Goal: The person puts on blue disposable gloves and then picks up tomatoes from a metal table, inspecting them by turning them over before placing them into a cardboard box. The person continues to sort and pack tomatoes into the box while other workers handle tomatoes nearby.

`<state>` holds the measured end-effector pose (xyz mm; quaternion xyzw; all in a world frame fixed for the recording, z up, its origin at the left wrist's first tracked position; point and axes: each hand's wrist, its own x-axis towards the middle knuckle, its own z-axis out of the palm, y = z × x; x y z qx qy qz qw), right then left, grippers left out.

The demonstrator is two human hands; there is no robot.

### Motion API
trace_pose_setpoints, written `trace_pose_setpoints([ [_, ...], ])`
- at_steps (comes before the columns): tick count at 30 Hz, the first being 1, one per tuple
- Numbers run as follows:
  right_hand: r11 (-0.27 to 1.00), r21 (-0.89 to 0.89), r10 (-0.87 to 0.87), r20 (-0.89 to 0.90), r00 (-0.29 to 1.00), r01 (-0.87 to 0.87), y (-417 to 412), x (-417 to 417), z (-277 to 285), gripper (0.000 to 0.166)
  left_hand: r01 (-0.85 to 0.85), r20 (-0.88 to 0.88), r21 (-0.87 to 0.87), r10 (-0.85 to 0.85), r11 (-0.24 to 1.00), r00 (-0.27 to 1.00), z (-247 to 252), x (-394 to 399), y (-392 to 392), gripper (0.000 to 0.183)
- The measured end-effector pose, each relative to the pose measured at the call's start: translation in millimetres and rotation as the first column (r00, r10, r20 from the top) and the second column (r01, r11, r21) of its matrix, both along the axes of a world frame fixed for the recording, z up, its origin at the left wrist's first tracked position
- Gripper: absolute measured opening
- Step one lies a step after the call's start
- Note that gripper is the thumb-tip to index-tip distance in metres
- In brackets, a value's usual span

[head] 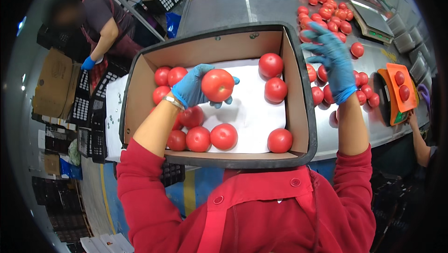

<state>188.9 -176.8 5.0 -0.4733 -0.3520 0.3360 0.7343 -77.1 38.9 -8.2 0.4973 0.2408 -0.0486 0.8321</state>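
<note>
In its blue glove, my left hand [196, 87] holds a red tomato [217, 85] over a black crate [241, 163] with brown cardboard along its walls. White paper [255, 120] covers the crate's bottom. Several tomatoes [198, 139] lie at its left and lower left, and three stand at its right wall, one of them [271, 65] in the upper corner. My right hand [330, 59], gloved in blue, is raised beyond the crate's right rim with fingers spread and nothing in it. Around and behind it, loose tomatoes [325, 13] rest on the metal table.
The metal table [217, 11] carries a flat scale [371, 20] and an orange tray [401, 87] with two tomatoes on another scale. Clear plastic containers [404, 39] stand at right. One co-worker [108, 25] bends over black crates at left; another's arm [418, 137] reaches in at right.
</note>
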Motion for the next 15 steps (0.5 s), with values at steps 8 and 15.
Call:
trace_pose_setpoints([
  [8,0.922,-0.057,0.27,0.804,0.53,-0.383,44,-94,17,0.093,-0.101,0.023,-0.087,0.103,0.991,0.994,7,9,-25,0.06],
  [15,0.983,0.183,-0.1,0.498,0.861,0.008,37,-61,6,0.061,0.336,-0.2,0.506,-0.271,0.795,0.942,6,1,-23,0.039],
])
